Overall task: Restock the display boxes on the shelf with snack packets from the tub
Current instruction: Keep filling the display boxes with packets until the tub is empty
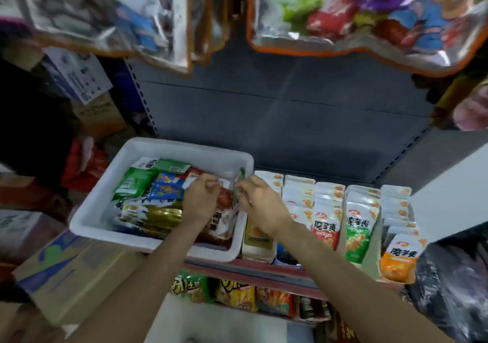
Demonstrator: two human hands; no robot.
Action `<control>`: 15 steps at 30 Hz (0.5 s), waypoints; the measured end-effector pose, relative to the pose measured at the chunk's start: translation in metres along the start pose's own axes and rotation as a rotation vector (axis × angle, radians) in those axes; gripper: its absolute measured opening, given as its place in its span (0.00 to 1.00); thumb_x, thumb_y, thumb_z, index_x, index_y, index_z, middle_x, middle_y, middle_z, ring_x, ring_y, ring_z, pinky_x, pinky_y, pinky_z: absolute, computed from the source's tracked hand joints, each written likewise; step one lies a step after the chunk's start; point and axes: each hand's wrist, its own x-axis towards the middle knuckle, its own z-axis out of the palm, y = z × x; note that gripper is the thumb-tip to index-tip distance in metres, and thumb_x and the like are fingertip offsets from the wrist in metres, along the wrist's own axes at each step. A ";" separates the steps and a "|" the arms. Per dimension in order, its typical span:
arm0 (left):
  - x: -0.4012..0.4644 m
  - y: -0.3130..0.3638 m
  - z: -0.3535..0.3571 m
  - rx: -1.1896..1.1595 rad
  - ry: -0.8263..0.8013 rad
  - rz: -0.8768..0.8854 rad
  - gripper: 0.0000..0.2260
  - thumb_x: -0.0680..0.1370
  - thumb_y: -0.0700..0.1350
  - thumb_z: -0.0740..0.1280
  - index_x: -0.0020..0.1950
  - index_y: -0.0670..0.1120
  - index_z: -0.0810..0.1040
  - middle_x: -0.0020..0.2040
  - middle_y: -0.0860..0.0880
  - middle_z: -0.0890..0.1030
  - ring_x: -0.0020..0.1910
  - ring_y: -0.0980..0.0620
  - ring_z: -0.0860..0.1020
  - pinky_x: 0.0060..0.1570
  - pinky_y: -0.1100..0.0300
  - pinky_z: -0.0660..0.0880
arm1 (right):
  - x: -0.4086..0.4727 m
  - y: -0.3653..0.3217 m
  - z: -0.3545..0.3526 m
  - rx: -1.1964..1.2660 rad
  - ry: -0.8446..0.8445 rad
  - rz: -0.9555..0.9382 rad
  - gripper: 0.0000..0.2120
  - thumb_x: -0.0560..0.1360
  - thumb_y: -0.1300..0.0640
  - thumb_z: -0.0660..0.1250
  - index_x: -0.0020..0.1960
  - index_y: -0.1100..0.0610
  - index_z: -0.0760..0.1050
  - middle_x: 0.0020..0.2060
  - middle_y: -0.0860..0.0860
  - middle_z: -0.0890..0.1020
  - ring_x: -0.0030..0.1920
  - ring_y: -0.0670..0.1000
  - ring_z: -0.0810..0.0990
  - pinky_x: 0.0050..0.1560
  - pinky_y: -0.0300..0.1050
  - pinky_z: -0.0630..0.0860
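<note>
Here both hands pinch packets over the tub (111, 173): left grip (201, 202), right grip (260, 202)

Above my hands the way is open back to the grey back panel (303, 110) of the shelf (250, 270). Overhead, hanging bags (356, 12) crowd the top and cap how high I can lift. To my left the white tub (148, 239) is heaped with packets (148, 192). To my right, rows of display boxes (327, 210) stand tightly packed. A white panel (449, 197) walls the far right. Cardboard boxes (74, 271) block low left.
</note>
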 end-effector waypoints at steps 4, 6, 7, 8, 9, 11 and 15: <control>0.028 -0.043 -0.040 0.051 -0.079 -0.247 0.14 0.80 0.43 0.62 0.63 0.39 0.74 0.61 0.41 0.77 0.59 0.42 0.75 0.56 0.55 0.71 | 0.042 -0.029 0.046 0.115 -0.135 0.089 0.21 0.80 0.55 0.58 0.71 0.60 0.64 0.66 0.59 0.69 0.66 0.59 0.69 0.65 0.49 0.67; 0.036 -0.055 -0.054 0.068 -0.142 -0.312 0.16 0.81 0.44 0.60 0.67 0.38 0.71 0.61 0.42 0.75 0.61 0.42 0.74 0.55 0.55 0.70 | 0.063 -0.026 0.074 0.147 -0.191 0.179 0.26 0.79 0.54 0.61 0.73 0.60 0.59 0.69 0.58 0.67 0.68 0.58 0.67 0.69 0.50 0.65; 0.041 -0.059 -0.059 0.102 -0.184 -0.319 0.16 0.81 0.44 0.60 0.67 0.38 0.70 0.59 0.42 0.75 0.61 0.41 0.73 0.56 0.53 0.70 | 0.075 -0.019 0.091 0.153 -0.217 0.210 0.28 0.78 0.52 0.62 0.74 0.59 0.58 0.71 0.57 0.66 0.70 0.58 0.65 0.70 0.51 0.64; 0.045 -0.062 -0.063 0.139 -0.226 -0.316 0.16 0.81 0.44 0.59 0.67 0.37 0.70 0.61 0.41 0.74 0.59 0.41 0.74 0.58 0.51 0.69 | 0.083 -0.016 0.102 0.151 -0.254 0.237 0.30 0.78 0.49 0.61 0.75 0.58 0.56 0.72 0.57 0.64 0.72 0.58 0.63 0.72 0.52 0.62; 0.048 -0.065 -0.065 0.167 -0.251 -0.312 0.16 0.81 0.44 0.60 0.66 0.37 0.71 0.61 0.40 0.74 0.55 0.43 0.74 0.58 0.50 0.70 | 0.086 -0.022 0.106 0.147 -0.298 0.257 0.31 0.78 0.47 0.59 0.76 0.58 0.53 0.74 0.57 0.61 0.74 0.58 0.59 0.73 0.52 0.59; 0.053 -0.071 -0.067 0.178 -0.264 -0.299 0.15 0.80 0.45 0.61 0.63 0.36 0.74 0.58 0.40 0.76 0.46 0.48 0.73 0.52 0.52 0.71 | 0.084 -0.039 0.102 0.071 -0.417 0.303 0.30 0.82 0.47 0.52 0.77 0.60 0.47 0.76 0.58 0.50 0.76 0.58 0.48 0.75 0.50 0.50; 0.056 -0.075 -0.064 0.117 -0.242 -0.255 0.14 0.77 0.46 0.67 0.59 0.40 0.78 0.57 0.44 0.79 0.49 0.47 0.77 0.46 0.58 0.71 | 0.077 -0.054 0.102 0.008 -0.470 0.288 0.29 0.83 0.48 0.50 0.77 0.60 0.44 0.77 0.56 0.41 0.77 0.55 0.43 0.74 0.48 0.51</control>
